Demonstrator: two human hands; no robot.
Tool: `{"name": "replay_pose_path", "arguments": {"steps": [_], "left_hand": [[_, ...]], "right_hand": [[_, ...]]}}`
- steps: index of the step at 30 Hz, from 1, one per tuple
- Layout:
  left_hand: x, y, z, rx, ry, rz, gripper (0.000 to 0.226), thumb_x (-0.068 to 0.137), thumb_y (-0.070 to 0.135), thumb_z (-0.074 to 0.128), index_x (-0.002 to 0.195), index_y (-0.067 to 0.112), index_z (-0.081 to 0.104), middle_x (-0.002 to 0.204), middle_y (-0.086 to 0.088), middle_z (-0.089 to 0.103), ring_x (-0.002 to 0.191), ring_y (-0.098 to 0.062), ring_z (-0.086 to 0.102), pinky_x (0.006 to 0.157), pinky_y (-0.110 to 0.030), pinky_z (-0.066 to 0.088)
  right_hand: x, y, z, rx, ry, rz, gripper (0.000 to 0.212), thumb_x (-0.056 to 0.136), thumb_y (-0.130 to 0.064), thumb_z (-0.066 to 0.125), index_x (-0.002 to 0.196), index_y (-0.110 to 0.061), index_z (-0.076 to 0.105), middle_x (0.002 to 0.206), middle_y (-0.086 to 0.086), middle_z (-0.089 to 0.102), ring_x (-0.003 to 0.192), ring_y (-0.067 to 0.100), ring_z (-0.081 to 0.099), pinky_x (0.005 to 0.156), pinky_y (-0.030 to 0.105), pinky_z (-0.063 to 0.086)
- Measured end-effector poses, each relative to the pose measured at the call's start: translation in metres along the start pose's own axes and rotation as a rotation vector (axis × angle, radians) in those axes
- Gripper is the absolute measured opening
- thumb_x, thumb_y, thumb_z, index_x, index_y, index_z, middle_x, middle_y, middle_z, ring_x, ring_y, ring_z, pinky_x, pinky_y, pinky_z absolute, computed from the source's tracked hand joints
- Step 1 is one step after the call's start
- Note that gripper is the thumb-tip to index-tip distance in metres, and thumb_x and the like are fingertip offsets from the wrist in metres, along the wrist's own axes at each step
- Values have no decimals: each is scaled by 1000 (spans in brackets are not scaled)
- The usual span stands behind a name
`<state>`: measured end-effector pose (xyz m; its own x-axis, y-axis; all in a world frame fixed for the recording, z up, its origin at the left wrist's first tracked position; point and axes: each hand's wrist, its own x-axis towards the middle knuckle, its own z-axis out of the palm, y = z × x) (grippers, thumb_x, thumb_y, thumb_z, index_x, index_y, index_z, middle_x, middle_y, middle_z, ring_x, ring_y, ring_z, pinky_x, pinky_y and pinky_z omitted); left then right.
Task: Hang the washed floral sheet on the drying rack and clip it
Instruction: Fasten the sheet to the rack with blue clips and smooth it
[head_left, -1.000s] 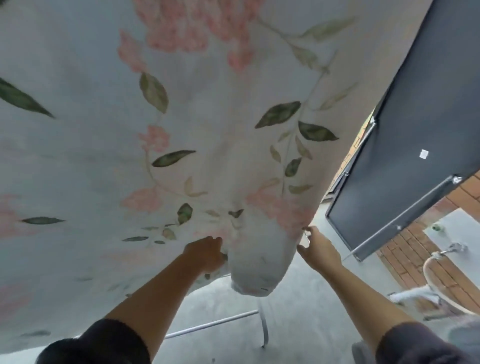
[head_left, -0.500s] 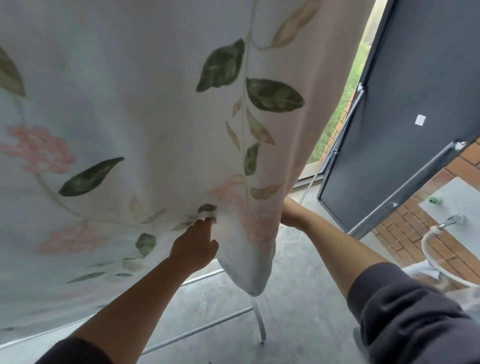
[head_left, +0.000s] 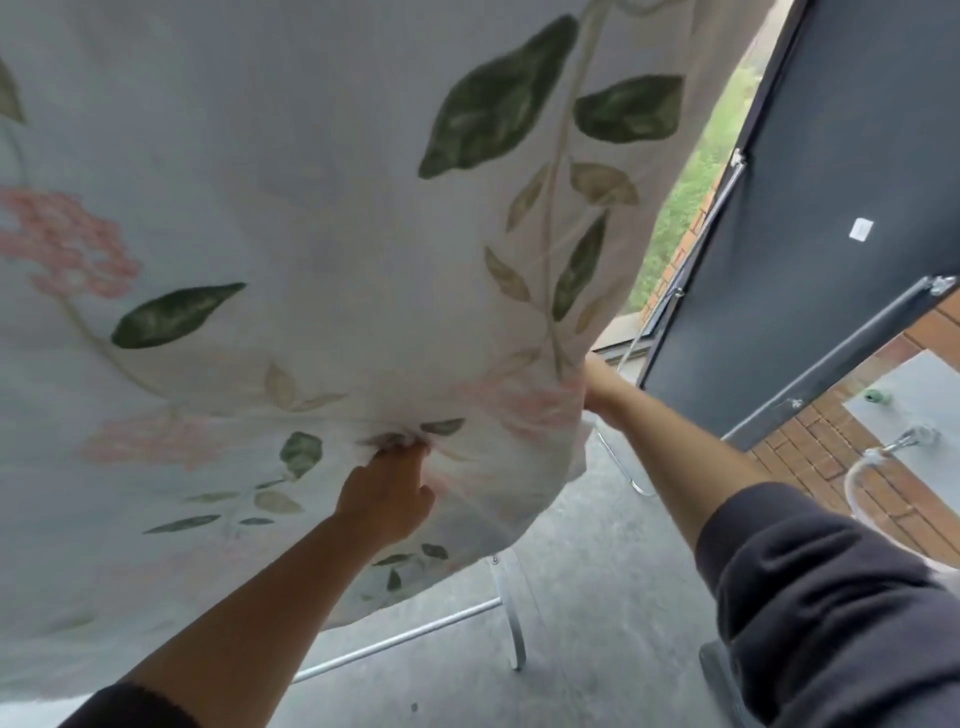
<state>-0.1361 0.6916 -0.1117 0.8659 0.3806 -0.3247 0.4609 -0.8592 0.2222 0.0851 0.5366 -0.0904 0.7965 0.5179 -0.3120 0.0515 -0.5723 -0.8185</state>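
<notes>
The floral sheet (head_left: 322, 218), white with green leaves and pink blooms, hangs spread across most of the view. My left hand (head_left: 387, 496) pinches a bunched fold of it near the lower middle. My right hand (head_left: 597, 387) reaches behind the sheet's right edge and grips it there; its fingers are hidden by the cloth. Below the sheet, the white metal leg and bar of the drying rack (head_left: 511, 608) stand on the concrete floor. I see no clips.
A dark panel (head_left: 810, 249) with a metal rail leans at the right. Beyond it are a brick wall (head_left: 810, 462), a tap (head_left: 909, 439) and a basin rim. Greenery shows through a gap at the upper right.
The sheet has been lifted and spread higher and closer. My right hand has slid up behind its right edge, and my left hand has risen, pinching the fabric.
</notes>
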Motion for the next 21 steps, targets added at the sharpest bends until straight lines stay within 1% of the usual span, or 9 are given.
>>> {"name": "replay_pose_path", "arguments": {"steps": [2,6,10,13,15,17,18,19,21], "left_hand": [[-3,-7,3,24,-58,-20,59,93,33,43,148,24,21,152,-1,30,137,-21,31,107,-39,34],[-19,-15,5,139,-80,-13,60,95,34,39,149,21,16,159,-3,7,145,-22,14,113,-42,27],[-49,-19,1,174,315,118,58,83,23,56,138,13,43,153,-15,27,139,-31,31,107,-51,34],[-56,-39,1,275,552,186,61,76,18,59,136,13,49,153,-18,26,142,-36,21,112,-59,19],[-63,-60,8,372,326,86,63,83,24,53,143,17,38,157,-15,17,145,-34,12,114,-59,10],[-74,-88,29,404,-67,-130,57,89,32,43,144,19,31,154,-13,23,142,-31,18,113,-55,16],[-82,-101,39,420,-189,-194,55,90,34,42,141,19,32,150,-10,29,139,-29,24,110,-53,22],[-92,-113,46,435,-239,-214,53,90,35,42,139,19,35,146,-8,34,136,-27,28,108,-51,25],[-113,-131,52,446,-189,-194,50,90,35,42,137,19,37,145,-5,36,135,-24,31,106,-47,27]], "right_hand": [[-3,9,14,42,-13,-43,73,61,-28,67,130,-10,52,125,2,59,111,18,56,79,29,49],[-16,22,32,147,89,29,47,80,-28,63,125,-17,55,124,1,61,109,16,58,72,23,47],[-79,43,73,-104,338,191,46,89,-35,51,130,-15,46,131,8,54,116,27,54,90,39,46],[-135,41,109,-691,-127,270,40,91,-27,42,127,-11,47,126,10,57,114,30,57,91,35,45],[-154,18,127,-814,-101,-55,31,90,-22,43,118,-15,54,117,5,60,109,27,59,88,33,47],[-151,-6,143,-850,156,-560,37,82,-17,49,118,-18,57,119,4,59,110,25,58,85,37,49],[-140,-11,150,-885,278,-688,47,78,-17,52,125,-20,55,129,6,55,119,27,54,90,42,47],[-132,-12,155,-978,288,-642,56,77,-17,53,133,-21,50,140,9,47,129,31,45,99,47,41],[-123,0,167,-1170,11,-315,63,82,-21,54,143,-21,37,150,13,34,138,37,31,110,52,28]]}}
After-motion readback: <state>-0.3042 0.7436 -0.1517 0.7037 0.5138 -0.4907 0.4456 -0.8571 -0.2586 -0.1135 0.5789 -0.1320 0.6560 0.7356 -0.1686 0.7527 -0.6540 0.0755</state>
